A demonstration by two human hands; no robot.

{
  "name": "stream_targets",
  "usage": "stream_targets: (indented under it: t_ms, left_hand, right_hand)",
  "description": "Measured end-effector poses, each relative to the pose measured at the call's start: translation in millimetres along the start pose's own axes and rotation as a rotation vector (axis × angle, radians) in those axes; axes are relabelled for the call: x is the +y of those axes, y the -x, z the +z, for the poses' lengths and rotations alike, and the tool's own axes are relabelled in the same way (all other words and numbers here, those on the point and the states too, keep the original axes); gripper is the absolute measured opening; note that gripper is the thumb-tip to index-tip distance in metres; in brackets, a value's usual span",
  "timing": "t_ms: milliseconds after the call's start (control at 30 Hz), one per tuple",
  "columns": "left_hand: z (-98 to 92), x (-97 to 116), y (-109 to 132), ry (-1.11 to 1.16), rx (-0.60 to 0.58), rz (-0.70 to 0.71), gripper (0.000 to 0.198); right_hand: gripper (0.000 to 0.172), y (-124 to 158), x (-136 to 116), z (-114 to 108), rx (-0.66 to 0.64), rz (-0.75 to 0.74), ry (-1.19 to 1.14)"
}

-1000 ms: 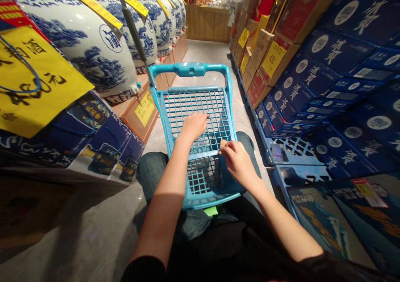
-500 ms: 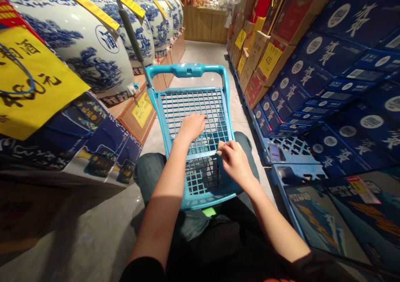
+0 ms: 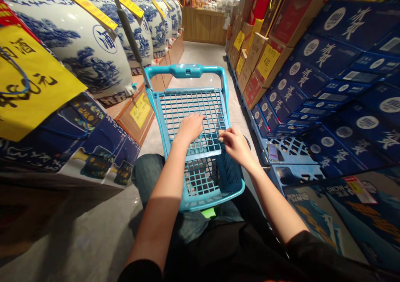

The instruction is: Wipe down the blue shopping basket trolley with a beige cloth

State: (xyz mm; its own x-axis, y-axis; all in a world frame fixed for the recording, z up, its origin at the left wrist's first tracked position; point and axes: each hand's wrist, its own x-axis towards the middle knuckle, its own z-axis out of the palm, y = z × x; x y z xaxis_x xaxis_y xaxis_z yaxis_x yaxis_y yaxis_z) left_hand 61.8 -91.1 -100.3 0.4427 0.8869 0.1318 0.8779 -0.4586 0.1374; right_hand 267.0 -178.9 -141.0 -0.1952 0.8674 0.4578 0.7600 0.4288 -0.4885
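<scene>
Blue mesh shopping cart (image 3: 184,70) in a store aisle, over the tiled floor (image 3: 200,54), just before the jeans-clad knees (image 3: 146,175). Hands apart: left hand (image 3: 190,128) lying flat on the mesh, right hand (image 3: 236,145) curled at the crossbar (image 3: 203,153), fingertips (image 3: 221,133) together at its edge, grip impossible to tell. Blue-and-white porcelain jars (image 3: 78,52) with yellow tags (image 3: 92,4) along the left; blue cartons (image 3: 325,61) and brown cartons (image 3: 254,61) stacked along the right.
</scene>
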Motion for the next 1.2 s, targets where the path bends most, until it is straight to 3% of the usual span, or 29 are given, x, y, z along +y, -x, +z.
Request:
stream_targets:
  t_ms: [233,367,500,733,833,933,1200]
  left_hand:
    - [-1.1,1,1,0.016,0.004,-0.013,0.048]
    - [-1.8,0,1,0.027,0.013,-0.004,0.049]
    - [0.6,-2,0,0.036,0.024,0.007,0.048]
    - [1.3,0,0,0.041,0.015,-0.009,0.049]
    - [1.4,1,0,0.04,0.027,-0.007,0.05]
    - [2.1,2,0,0.021,0.027,-0.006,0.049]
    - [-2.1,1,3,0.005,0.019,0.0,0.049]
  right_hand:
    - [0.031,-101,29,16,0.073,0.047,0.072]
    - [0.026,-132,32,15,0.047,0.088,0.106]
    - [0.029,-105,23,15,0.02,0.055,0.165]
    - [0.034,6,-8,9,0.024,-0.002,0.201]
    - [0.032,13,-9,7,0.035,0.022,0.156]
    - [0.031,-16,1,11,0.051,0.052,0.123]
    - [0.032,-142,36,25,0.119,0.051,0.242]
